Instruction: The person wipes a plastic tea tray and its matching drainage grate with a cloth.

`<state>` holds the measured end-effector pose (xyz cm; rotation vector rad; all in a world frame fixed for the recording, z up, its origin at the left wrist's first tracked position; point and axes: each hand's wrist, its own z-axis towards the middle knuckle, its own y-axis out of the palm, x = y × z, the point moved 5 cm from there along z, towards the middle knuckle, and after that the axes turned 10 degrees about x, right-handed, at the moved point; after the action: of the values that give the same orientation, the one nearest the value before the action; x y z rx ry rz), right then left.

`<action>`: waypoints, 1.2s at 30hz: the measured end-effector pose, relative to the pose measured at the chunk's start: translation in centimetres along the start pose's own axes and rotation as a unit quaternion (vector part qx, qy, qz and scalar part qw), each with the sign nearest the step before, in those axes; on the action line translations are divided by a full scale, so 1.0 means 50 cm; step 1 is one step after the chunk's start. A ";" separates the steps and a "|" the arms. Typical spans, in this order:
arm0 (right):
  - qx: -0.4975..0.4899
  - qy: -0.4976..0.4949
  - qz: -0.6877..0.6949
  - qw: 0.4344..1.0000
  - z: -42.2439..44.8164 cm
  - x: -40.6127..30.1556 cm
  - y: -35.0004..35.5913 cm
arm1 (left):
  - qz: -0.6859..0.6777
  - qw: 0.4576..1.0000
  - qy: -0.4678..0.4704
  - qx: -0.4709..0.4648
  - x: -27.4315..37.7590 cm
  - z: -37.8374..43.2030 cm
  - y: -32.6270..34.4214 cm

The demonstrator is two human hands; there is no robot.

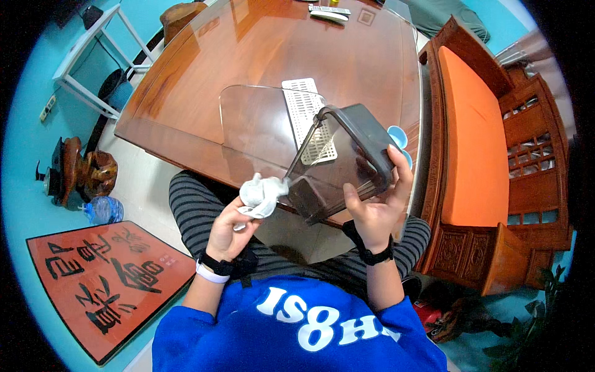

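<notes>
My left hand (232, 232) pinches a crumpled white cloth or tissue (262, 193), which meets the near left edge of a dark translucent plastic container (344, 162). My right hand (383, 200) grips that container by its right side, thumb towards the near wall and fingers at the dark rim. The container is tilted over the table's near edge. A clear, thin-edged lid or panel (255, 121) extends from it to the upper left. Behind the container, partly covered by it, a white perforated plastic tray (300, 107) lies on the wooden table.
The glossy wooden table (195, 102) spreads ahead of my lap. Two light blue cups (397, 136) stand at its right edge, and remote controls (329, 16) lie at the far side. To the right is a carved wooden bench with an orange cushion (472, 139).
</notes>
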<state>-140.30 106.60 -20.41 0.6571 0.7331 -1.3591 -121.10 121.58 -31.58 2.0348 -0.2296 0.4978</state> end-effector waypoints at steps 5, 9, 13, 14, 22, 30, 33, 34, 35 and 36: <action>-0.004 -0.128 -0.061 0.990 0.011 -0.014 0.013 | 0.171 0.978 0.072 0.099 0.005 -0.008 -0.018; -0.057 -0.123 -0.089 0.987 0.003 -0.004 0.017 | 0.247 0.952 0.136 0.120 0.007 0.007 -0.019; -0.041 -0.102 -0.085 0.990 -0.007 0.008 0.010 | 0.354 0.894 0.247 0.124 0.009 0.008 0.004; -0.043 -0.099 -0.080 0.991 -0.007 0.012 0.010 | 0.401 0.857 0.299 0.121 0.006 0.001 0.028; -0.030 -0.108 -0.088 0.990 -0.013 0.013 0.015 | 0.681 0.644 0.311 -0.160 -0.139 0.042 0.109; -0.010 -0.089 -0.064 0.994 -0.015 0.009 0.021 | 0.812 0.403 0.368 -0.206 -0.139 0.090 0.096; -0.022 -0.096 -0.100 0.990 -0.011 -0.002 0.024 | 0.831 0.356 0.389 -0.180 -0.142 0.096 0.095; -0.022 -0.098 -0.108 0.989 -0.009 -0.003 0.023 | 0.844 0.337 0.380 -0.173 -0.145 0.098 0.095; -0.015 -0.105 -0.102 0.989 -0.011 -0.004 0.021 | 0.857 0.317 0.372 -0.166 -0.147 0.100 0.095; -0.008 -0.112 -0.096 0.989 -0.016 -0.002 0.019 | 0.870 0.300 0.361 -0.152 -0.150 0.099 0.093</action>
<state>-139.44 107.38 -20.84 0.4190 0.6361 -1.5726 -128.29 114.67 -33.32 0.0578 -1.7741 2.2646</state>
